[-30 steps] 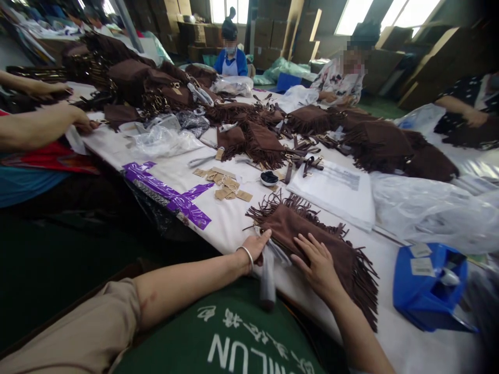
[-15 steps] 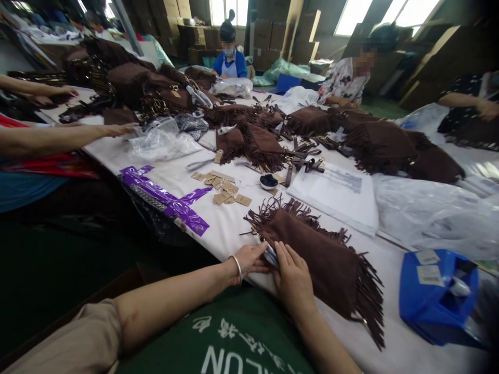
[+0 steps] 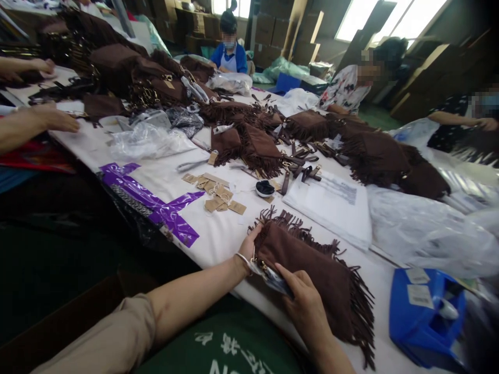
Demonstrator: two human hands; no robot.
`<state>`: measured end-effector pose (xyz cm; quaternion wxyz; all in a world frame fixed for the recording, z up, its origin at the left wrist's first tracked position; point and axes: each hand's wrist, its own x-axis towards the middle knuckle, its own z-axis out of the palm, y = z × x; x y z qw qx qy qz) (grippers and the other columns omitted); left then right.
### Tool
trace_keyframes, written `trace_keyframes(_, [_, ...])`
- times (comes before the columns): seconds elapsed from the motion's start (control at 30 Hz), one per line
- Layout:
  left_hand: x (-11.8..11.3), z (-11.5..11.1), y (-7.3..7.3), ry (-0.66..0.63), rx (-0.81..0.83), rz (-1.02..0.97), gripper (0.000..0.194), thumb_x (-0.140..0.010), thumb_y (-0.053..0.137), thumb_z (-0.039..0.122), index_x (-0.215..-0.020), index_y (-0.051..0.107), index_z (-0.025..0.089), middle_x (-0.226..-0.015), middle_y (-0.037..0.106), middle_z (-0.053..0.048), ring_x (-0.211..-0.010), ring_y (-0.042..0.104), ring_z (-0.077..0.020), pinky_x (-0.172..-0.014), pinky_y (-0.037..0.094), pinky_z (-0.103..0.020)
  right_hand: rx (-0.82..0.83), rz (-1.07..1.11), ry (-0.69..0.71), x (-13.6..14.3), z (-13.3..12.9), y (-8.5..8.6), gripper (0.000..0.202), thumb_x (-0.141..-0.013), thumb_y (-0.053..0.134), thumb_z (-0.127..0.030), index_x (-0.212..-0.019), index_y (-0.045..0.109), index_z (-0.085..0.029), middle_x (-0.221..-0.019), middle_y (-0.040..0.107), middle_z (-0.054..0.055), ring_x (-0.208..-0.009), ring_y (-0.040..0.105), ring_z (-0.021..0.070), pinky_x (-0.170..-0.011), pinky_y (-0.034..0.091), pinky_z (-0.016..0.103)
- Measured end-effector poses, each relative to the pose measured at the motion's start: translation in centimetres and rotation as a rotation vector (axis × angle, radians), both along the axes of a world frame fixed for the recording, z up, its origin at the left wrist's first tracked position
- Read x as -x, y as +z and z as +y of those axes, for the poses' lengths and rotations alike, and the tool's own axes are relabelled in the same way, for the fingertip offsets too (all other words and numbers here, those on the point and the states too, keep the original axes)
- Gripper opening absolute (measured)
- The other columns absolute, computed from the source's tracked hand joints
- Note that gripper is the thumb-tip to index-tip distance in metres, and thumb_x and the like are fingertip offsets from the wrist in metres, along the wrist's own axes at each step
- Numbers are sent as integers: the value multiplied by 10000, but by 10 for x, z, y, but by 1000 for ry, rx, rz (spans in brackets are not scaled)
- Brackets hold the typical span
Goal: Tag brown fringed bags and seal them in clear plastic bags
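A brown fringed bag (image 3: 307, 265) lies slanted at the table's front edge, its tassels spreading along the far side and the right end. My left hand (image 3: 248, 250) grips the bag's left end, with most of its fingers hidden by the brown material. At the near edge, my right hand (image 3: 306, 301) is closed on the bag's rim, forefinger stretched along it. Between the hands, a wrapped greyish strap (image 3: 275, 278) and some gold-coloured hardware show at that edge. A white bangle circles my left wrist.
Tan tags (image 3: 218, 193) and a small bowl of black pieces (image 3: 265, 188) lie beyond the bag. White plastic sheets (image 3: 331, 202) and a blue dispenser (image 3: 424, 317) are to the right. Brown bags (image 3: 156, 78) pile up farther back. Co-workers sit around the table; another person's hand (image 3: 54, 117) reaches in from the left.
My left hand has slid to the bag's left end, its fingers going behind the material. The bag's near edge is lifted, showing more strap. At left, a co-worker's hand has drawn back.
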<state>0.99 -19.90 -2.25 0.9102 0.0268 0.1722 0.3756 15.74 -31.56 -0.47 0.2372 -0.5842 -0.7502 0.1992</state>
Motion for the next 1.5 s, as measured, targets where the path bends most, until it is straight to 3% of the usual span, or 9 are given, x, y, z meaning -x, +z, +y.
trace_keyframes(0.33, [16, 23, -1, 209, 52, 84, 348, -874, 545, 360, -1056, 648, 83, -959, 712, -105, -1020, 634, -264, -1014, 417, -421, 39, 75, 7, 12, 3, -8, 717, -695, 477, 25, -1356, 423, -249, -1042, 606, 72, -947, 526, 217, -849, 491, 367])
trace_keyframes(0.53, [21, 10, -1, 223, -292, 329, 551, -764, 690, 172, -1286, 513, 190, -1209, 620, -76, -1128, 572, -241, -1078, 341, -412, 3, 125, -6, 12, -3, -20, 700, -695, 478, 21, -1343, 442, -242, -1111, 617, 76, -979, 539, 208, -877, 497, 355])
trace_keyframes(0.73, [22, 11, -2, 254, -642, 731, 729, -581, 703, -7, -1257, 553, 220, -1350, 510, -25, -1314, 380, -234, -1160, 169, -330, -18, 136, -1, 11, -3, -25, 704, -697, 449, 16, -1352, 424, -240, -1135, 617, 80, -997, 542, 215, -889, 500, 385])
trace_keyframes(0.93, [14, 27, -3, 367, -226, 592, 255, -733, 688, 212, -972, 669, 123, -989, 698, -75, -1118, 569, -255, -1087, 326, -377, 19, 137, -47, 11, -4, -25, 660, -701, 472, -10, -1316, 464, -249, -1074, 605, 78, -985, 555, 220, -881, 504, 387])
trace_keyframes(1.1, [27, 22, 1, 239, 18, 196, 350, -842, 574, 446, -960, 645, 124, -913, 707, -88, -993, 642, -262, -968, 454, -436, 52, 158, -51, 11, -6, -23, 623, -726, 471, -21, -1305, 472, -250, -1040, 588, 73, -980, 556, 210, -876, 498, 369])
trace_keyframes(1.2, [30, 17, 2, 231, 20, 122, 345, -829, 605, 431, -1016, 635, 142, -958, 704, -79, -981, 647, -253, -967, 457, -427, 55, 161, -43, 10, -6, -22, 612, -739, 471, -25, -1307, 468, -251, -1033, 585, 74, -976, 554, 210, -863, 500, 367])
trace_keyframes(1.33, [23, 15, 5, 277, -118, 315, 385, -709, 680, 106, -1087, 617, 143, -990, 703, -65, -998, 639, -240, -1003, 427, -404, 22, 157, -26, 9, -6, -24, 637, -724, 466, -14, -1313, 462, -256, -1058, 591, 76, -987, 553, 215, -869, 503, 376])
trace_keyframes(1.43, [18, 10, 16, 382, -337, 523, 478, -753, 643, 129, -1221, 563, 179, -1175, 640, -57, -1136, 564, -232, -1066, 363, -375, 3, 148, -26, 10, -6, -25, 643, -710, 458, -6, -1305, 469, -250, -1058, 600, 80, -973, 559, 217, -855, 511, 377])
trace_keyframes(1.5, [15, 2, 23, 297, -615, 670, 472, -812, 610, 208, -1278, 533, 218, -1299, 558, -39, -1245, 470, -230, -1111, 298, -357, 1, 136, -24, 11, -6, -25, 639, -711, 456, -4, -1307, 464, -234, -1058, 604, 86, -967, 561, 218, -858, 511, 384])
